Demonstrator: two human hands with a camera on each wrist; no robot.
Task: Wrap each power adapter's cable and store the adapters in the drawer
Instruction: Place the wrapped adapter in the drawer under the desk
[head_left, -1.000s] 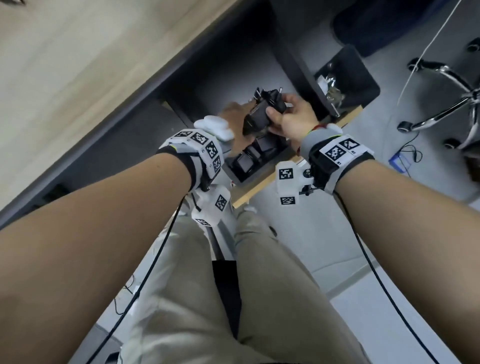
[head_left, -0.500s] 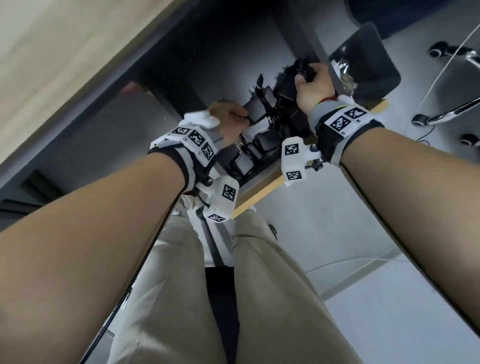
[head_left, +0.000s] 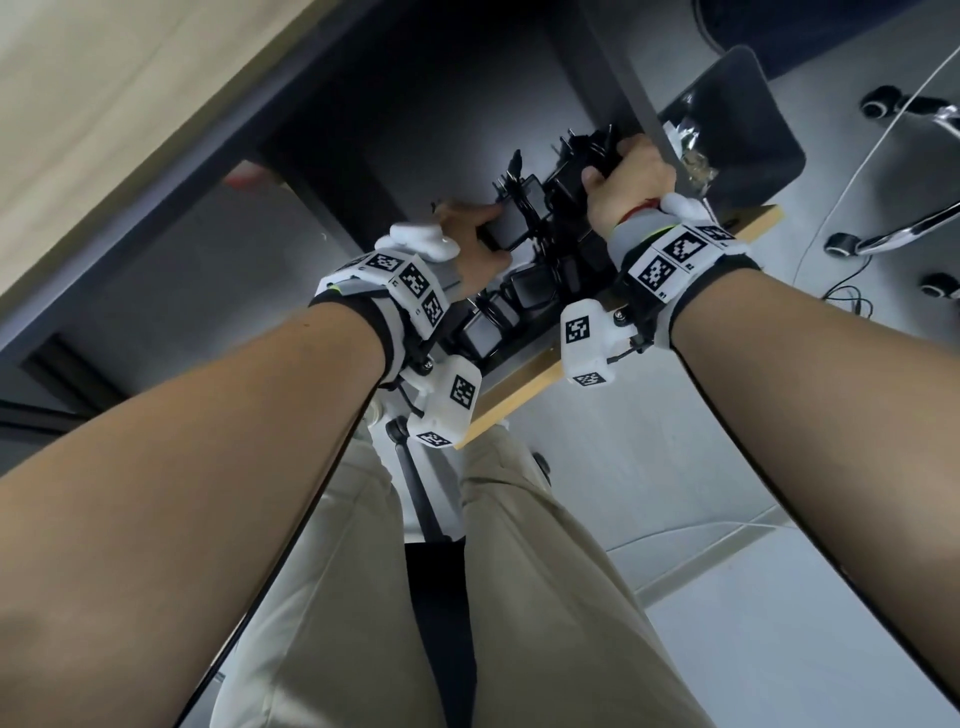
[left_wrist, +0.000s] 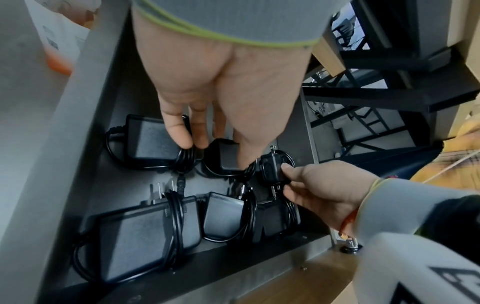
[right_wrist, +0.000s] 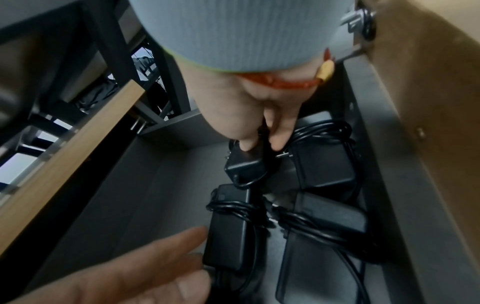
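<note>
left wrist view: right hand (left_wrist: 319, 193) pinches a small wrapped adapter (left_wrist: 272, 170) between thumb and fingers, low over the drawer (left_wrist: 85, 127) floor at the right end of the far row.
left hand: left hand (left_wrist: 221, 86) reaches down with fingers fairly straight; fingertips (left_wrist: 179, 135) rest on the far-left adapter (left_wrist: 150, 139) and the far-middle adapter (left_wrist: 228, 156), bracing them rather than gripping.
near row: three wrapped adapters lie along the front wall, a large adapter (left_wrist: 145, 232) on the left, a mid adapter (left_wrist: 223, 216) beside it, and a narrow adapter (left_wrist: 272, 218) on the right, prongs pointing far.
right wrist view: the pinched adapter (right_wrist: 246, 164) hangs nose-down just beside a neighbour adapter (right_wrist: 324, 162); whether it already touches the floor cannot be told.
head view: both hands are inside the drawer under the desk (head_left: 130, 104); the right hand (head_left: 628, 192) sits far and right, the left hand (head_left: 472, 244) nearer and left.
step in hand: judged as seating the last small adapter into the free slot at far right.
how to do it well: lower it flat, prongs clear of the neighbour's cable loops, so nothing snags or lifts.
grip advice: keep the pinch across the cable turns until the body rests, or the wrap may spring loose.
left hand's job: hold the far adapters down so they do not slide as the new one is pressed in.
risk: a loop from the far-middle adapter lies close to the slot and could get trapped beneath.
progress: seemingly near the end; the drawer is not yet closed.
</note>
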